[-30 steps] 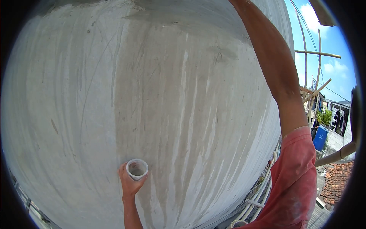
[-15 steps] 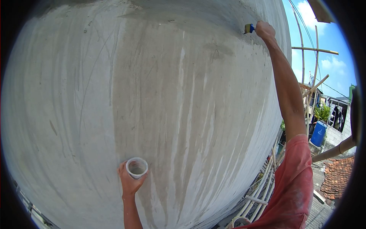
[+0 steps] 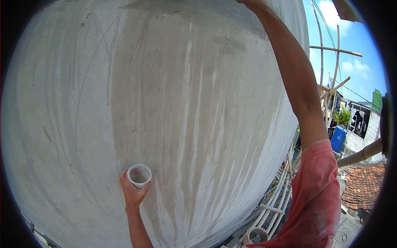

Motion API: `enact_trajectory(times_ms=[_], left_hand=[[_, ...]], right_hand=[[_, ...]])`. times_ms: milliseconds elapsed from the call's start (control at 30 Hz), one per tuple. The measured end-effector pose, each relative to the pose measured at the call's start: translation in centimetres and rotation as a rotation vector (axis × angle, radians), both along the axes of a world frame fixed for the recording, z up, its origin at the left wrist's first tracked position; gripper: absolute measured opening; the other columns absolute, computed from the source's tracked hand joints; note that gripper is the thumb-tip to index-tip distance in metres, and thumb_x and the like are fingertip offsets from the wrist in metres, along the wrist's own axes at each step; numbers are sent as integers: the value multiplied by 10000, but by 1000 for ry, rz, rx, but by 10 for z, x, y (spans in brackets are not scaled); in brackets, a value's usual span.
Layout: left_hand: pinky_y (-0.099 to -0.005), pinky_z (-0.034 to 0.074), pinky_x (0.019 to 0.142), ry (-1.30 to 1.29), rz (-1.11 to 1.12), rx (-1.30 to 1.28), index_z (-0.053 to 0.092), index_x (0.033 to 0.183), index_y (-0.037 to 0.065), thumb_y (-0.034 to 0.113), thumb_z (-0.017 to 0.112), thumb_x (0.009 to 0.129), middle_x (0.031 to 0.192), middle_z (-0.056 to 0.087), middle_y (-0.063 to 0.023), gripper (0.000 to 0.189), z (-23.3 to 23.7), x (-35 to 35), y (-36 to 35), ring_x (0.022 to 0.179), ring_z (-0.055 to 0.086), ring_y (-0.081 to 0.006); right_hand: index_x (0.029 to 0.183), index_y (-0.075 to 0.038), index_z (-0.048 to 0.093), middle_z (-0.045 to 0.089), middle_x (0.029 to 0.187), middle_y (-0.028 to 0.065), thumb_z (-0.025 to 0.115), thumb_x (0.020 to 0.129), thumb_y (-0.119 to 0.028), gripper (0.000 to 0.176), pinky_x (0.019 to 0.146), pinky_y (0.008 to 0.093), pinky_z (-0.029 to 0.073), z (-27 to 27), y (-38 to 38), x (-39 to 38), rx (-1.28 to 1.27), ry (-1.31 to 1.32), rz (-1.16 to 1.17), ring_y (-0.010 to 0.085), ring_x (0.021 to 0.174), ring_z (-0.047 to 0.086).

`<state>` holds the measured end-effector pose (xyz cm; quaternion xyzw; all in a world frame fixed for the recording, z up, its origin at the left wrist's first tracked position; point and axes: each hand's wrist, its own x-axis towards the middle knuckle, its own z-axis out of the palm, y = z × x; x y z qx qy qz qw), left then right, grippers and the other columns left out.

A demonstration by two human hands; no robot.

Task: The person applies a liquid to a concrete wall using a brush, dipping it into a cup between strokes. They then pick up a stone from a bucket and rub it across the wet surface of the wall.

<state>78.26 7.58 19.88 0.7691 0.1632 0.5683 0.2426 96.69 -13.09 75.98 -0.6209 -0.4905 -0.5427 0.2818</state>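
Note:
My left hand is wrapped round a small clear plastic cup, held upright in front of the wall. A greyish content shows inside the cup. My right arm reaches up to the top edge of the view, where only a bit of my right hand shows. Its fingers and anything in them are cut off by the frame. The grey plastered wall fills most of the view, with a darker wet-looking band along its top and pale drip streaks below.
Below right lie several bamboo poles and a bucket with grey content. Bamboo scaffolding stands on the right. Beyond it are a blue drum, a tiled roof and a thick pole.
My right hand, which held a paintbrush against the wall, has moved up and left, mostly out of view with the brush. The whole scene has shifted slightly left. My left hand keeps the cup.

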Motion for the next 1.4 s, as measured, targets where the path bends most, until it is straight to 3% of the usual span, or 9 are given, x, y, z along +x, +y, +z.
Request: enact_trajectory(times_ms=[67,133,200,267,467,700,833,1033,1400], left_hand=[[-423,356,921,-7,1,-15,573,1042,38,230,818,584,1035,551,-125,554,-1,-1,2,1031,489,-310],[-425,355,917,-9,-6,-5,576,1035,41,231,818,582,1036,551,-123,548,-2,0,3,1025,489,-309],[-426,355,916,-21,-12,-7,575,1031,40,232,818,582,1034,551,-122,546,-1,1,1,1020,490,-308],[-426,355,914,-18,-15,3,574,1026,39,234,819,581,1031,551,-121,544,0,1,2,1015,490,-308],[-424,371,899,0,-15,-3,566,1023,34,242,822,587,1017,560,-116,547,-2,2,5,989,507,-305],[-400,342,922,2,-96,-117,594,1025,52,259,813,607,1016,576,-101,514,-1,1,8,1004,523,-276],[-395,327,936,81,-68,-99,595,1034,61,298,817,604,1022,585,-82,539,6,-5,7,1013,521,-254],[-384,303,962,64,-135,-101,589,1052,67,307,820,602,1037,588,-74,560,5,-5,9,1054,499,-236],[-405,414,913,168,-54,13,499,1148,19,366,845,587,1038,576,-128,745,7,-6,11,1031,539,-249]], right_hand=[[1023,-83,679,601,740,53,605,852,-468,428,462,307,362,-11,-46,88,-85,119,-154,172,590,512],[1048,-99,681,495,661,14,636,791,-557,527,425,256,242,-52,-92,131,86,351,-178,105,538,366],[1092,-103,665,673,946,115,596,830,-495,477,790,387,475,-61,-141,191,168,290,-435,266,906,629],[1098,-108,654,658,1036,144,568,849,-476,453,846,415,471,-92,-167,179,283,344,-653,301,1032,602],[991,-22,624,610,721,70,573,889,-373,369,642,334,461,-229,-195,162,440,431,-187,183,692,601],[947,-95,625,435,571,-70,613,881,-332,247,433,172,208,-393,-135,19,206,1067,270,7,478,309],[936,-90,651,460,565,-58,651,849,-359,282,451,186,231,-390,-97,-8,-21,1160,400,20,489,351],[919,-69,681,571,663,35,686,793,-452,403,552,252,411,-351,-6,-31,-691,616,286,107,577,492],[871,-46,672,598,751,95,732,752,-381,360,573,295,453,-332,92,-81,-1163,387,43,160,587,541]])
